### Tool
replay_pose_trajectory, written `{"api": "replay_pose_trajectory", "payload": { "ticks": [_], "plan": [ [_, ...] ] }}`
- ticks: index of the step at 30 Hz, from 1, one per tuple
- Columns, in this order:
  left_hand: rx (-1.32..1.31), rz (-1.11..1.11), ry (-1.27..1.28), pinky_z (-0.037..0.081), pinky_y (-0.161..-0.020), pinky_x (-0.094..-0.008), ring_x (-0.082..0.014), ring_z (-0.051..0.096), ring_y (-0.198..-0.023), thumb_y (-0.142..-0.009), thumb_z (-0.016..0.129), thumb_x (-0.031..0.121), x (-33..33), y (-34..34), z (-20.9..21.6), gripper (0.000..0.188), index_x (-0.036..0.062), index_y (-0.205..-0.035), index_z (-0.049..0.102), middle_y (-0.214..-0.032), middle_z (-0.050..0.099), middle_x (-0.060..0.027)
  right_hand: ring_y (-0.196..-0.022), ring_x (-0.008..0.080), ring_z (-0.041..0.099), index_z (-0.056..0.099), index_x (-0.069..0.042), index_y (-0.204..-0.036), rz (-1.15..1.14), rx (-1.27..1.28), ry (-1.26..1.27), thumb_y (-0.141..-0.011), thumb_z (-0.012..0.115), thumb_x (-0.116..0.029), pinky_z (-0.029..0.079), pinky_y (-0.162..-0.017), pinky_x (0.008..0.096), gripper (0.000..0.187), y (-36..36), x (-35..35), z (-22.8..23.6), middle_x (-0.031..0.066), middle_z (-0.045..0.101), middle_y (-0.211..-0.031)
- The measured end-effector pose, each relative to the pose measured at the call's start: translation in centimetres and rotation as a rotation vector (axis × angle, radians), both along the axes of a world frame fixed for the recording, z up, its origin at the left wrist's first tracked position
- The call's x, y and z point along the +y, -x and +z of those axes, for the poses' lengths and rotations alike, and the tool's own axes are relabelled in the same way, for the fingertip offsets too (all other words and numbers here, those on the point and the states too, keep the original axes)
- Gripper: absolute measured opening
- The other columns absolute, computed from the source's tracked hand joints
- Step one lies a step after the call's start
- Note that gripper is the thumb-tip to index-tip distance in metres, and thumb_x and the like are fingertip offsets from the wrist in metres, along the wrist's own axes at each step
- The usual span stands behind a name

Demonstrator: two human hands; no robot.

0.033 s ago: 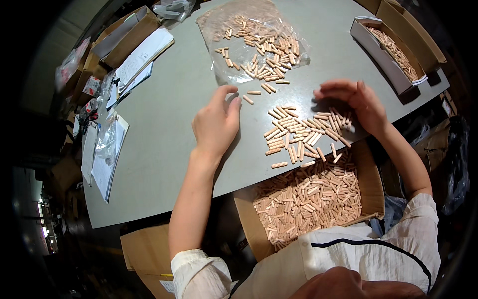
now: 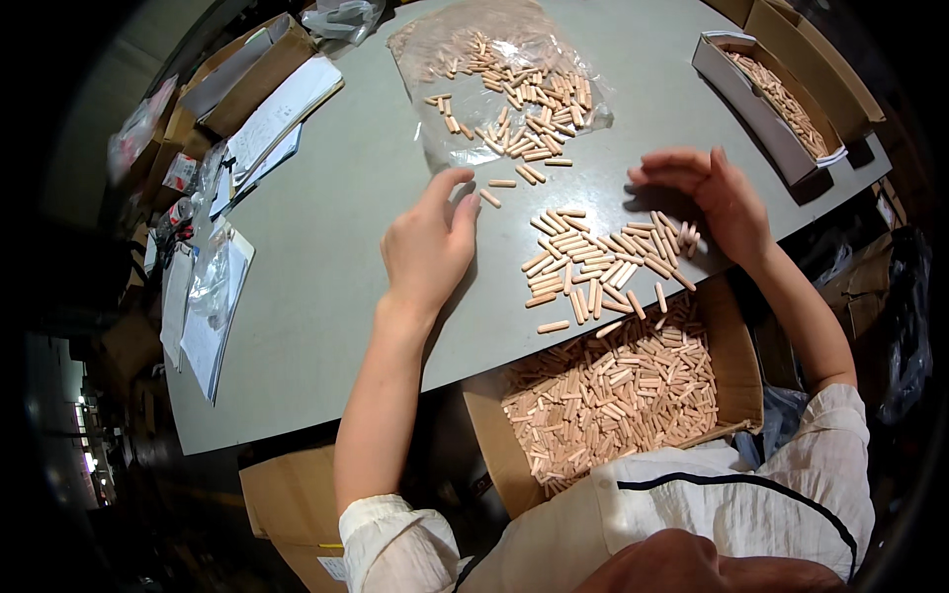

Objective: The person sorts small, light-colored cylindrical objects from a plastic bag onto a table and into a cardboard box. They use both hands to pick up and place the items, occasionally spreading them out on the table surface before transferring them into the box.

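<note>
A loose cluster of wooden dowels [image 2: 583, 259] lies on the grey table near its front edge. My right hand [image 2: 727, 208] hovers at the cluster's right side, fingers stretched out and slightly curved, holding nothing. Several dowels by its palm look blurred. Left of the cluster, my left hand [image 2: 432, 237] is by the table surface, thumb and forefinger apart with nothing between them; its other fingers are mostly hidden. Just beyond that hand are a few stray dowels [image 2: 502, 183]. Below the table edge, a cardboard box [image 2: 736, 356] is filled with many more dowels [image 2: 613, 405].
A clear plastic bag [image 2: 445, 138] with dowels lies at the far middle of the table [image 2: 326, 267]. A long narrow box [image 2: 756, 114] of dowels stands far right. Papers [image 2: 282, 109], another carton [image 2: 259, 79] and plastic wrapping [image 2: 211, 277] line the left side.
My right hand has shifted very slightly right. Some dowels beside its palm have moved, and one at the table edge has slid toward the box. My left hand has stayed put.
</note>
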State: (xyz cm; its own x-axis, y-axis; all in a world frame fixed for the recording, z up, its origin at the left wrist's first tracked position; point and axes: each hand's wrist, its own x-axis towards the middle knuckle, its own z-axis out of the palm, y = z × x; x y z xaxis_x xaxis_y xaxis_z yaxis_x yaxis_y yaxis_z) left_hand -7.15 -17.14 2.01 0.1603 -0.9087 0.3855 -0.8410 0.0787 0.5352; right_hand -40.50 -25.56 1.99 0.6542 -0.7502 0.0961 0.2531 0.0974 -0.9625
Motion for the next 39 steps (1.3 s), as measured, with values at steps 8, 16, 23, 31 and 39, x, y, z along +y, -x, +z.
{"api": "replay_pose_trajectory", "payload": {
  "ticks": [8, 16, 23, 31, 39],
  "plan": [
    [-0.076, -0.153, 0.031, 0.046, -0.052, -0.0354, -0.0217, 0.063, -0.056, -0.094, 0.073, 0.021, -0.1, 0.0, -0.3, 0.007, 0.0157, -0.100, 0.074, -0.064, 0.066, -0.0068, -0.114, 0.0217, 0.069, 0.064, 0.002, -0.128, -0.158, 0.094, -0.021, -0.111, 0.040, -0.047, 0.051, -0.103, 0.0339, 0.058, 1.0, 0.1, 0.4, 0.0177, 0.074, -0.117],
    [-0.057, -0.241, 0.078, 0.045, -0.048, -0.0369, -0.0235, 0.063, -0.050, -0.094, 0.074, 0.019, 0.4, 0.4, -0.3, 0.005, 0.0149, -0.094, 0.071, -0.059, 0.063, -0.0058, -0.117, 0.0227, 0.067, 0.062, 0.003, -0.130, -0.080, 0.173, 0.039, -0.112, 0.036, -0.048, 0.049, -0.106, 0.0365, 0.060, 0.8, 1.6, 0.9, 0.0192, 0.071, -0.124],
    [0.050, -0.211, 0.084, 0.034, -0.048, -0.0277, -0.0089, 0.043, -0.049, -0.096, 0.071, 0.011, 0.5, 0.6, 0.0, 0.004, 0.0071, -0.097, 0.071, -0.055, 0.051, -0.0007, -0.147, 0.0293, 0.044, 0.054, 0.002, -0.146, 0.036, 0.146, 0.175, -0.109, 0.025, -0.064, 0.032, -0.122, 0.0440, 0.082, 1.1, 2.0, 0.4, 0.0195, 0.046, -0.159],
    [0.074, -0.230, 0.099, 0.041, -0.047, -0.0316, -0.0166, 0.052, -0.045, -0.093, 0.075, 0.016, 0.4, 0.4, -0.1, 0.005, 0.0128, -0.095, 0.072, -0.054, 0.055, -0.0040, -0.129, 0.0296, 0.063, 0.059, 0.008, -0.140, 0.336, 0.056, 0.040, -0.105, 0.032, -0.071, 0.045, -0.111, 0.0398, 0.090, 1.9, 3.4, -0.5, 0.0228, 0.066, -0.136],
    [0.092, -0.436, -0.031, 0.036, -0.048, -0.0235, -0.0045, 0.046, -0.050, -0.091, 0.075, 0.006, 1.0, 0.5, 0.7, 0.005, 0.0042, -0.095, 0.073, -0.058, 0.055, -0.0012, -0.094, 0.0250, 0.072, 0.068, 0.006, -0.116, 0.025, -0.108, -0.036, -0.108, 0.028, -0.061, 0.057, -0.090, 0.0419, 0.079, 2.5, 1.7, 0.1, 0.0169, 0.075, -0.099]
  ]
}}
